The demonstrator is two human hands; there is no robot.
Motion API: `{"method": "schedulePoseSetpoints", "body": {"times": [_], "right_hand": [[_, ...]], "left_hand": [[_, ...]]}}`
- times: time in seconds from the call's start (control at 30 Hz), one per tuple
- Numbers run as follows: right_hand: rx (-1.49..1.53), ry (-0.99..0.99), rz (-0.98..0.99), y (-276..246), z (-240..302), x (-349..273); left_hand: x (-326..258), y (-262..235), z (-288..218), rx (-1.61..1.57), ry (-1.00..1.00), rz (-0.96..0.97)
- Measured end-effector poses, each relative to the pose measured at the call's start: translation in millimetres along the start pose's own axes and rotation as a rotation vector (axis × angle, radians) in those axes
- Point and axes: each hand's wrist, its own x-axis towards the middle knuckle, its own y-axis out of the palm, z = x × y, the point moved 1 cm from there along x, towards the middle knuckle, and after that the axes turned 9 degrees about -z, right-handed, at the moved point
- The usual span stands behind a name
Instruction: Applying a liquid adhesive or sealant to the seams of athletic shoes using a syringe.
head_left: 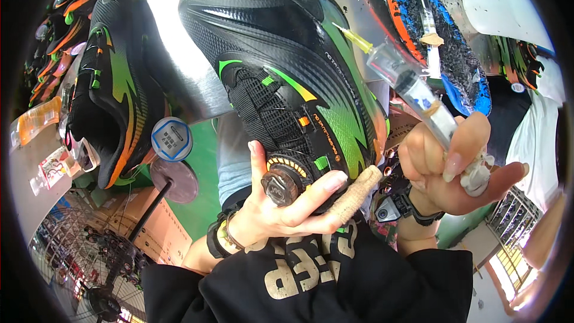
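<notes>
My left hand (299, 203) is wrapped round the ankle end of a black sneaker (269, 30) with green and orange side panels. The sneaker is held up with its toe pointing away, and a round dial (282, 186) shows between my thumb and fingers. A tan cloth cover sits on one finger of that hand. To the right of the sneaker, my right hand (448, 161) grips a clear syringe (412, 87) with a yellow needle base. Its needle tip points up and left, near the sneaker's side edge. Fingers partly hide the plunger end.
Another black and green sneaker (113, 101) stands at the left, beside a round lidded container (171, 139). At the back right, a second syringe (429, 39) lies on a scrap-covered blue tray-like piece (483, 98). A wire fan (89, 275) stands at lower left.
</notes>
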Motion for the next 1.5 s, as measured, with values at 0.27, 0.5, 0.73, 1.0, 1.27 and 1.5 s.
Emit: {"method": "schedulePoseSetpoints", "body": {"times": [0.27,0.5,0.73,1.0,1.27,1.5], "right_hand": [[-0.009,0.022,-0.069,6,-10,0],[-0.103,0.069,-0.181,1,-4,-1],[-0.058,0.011,-0.218,-4,-3,-22],[-0.185,0.084,-0.273,-10,1,-43],[-0.217,0.144,-0.212,-18,8,-58],[-0.296,0.224,-0.321,-26,7,-77]], "left_hand": [[0,-3,4,0.023,0.055,0.020],[1,-2,2,0.044,0.041,0.016],[4,-3,2,-0.003,0.001,0.031],[0,3,1,-0.074,-0.025,0.013],[11,-5,-1,-0.167,-0.204,0.055],[-24,-5,1,-0.157,-0.187,0.129]]}}
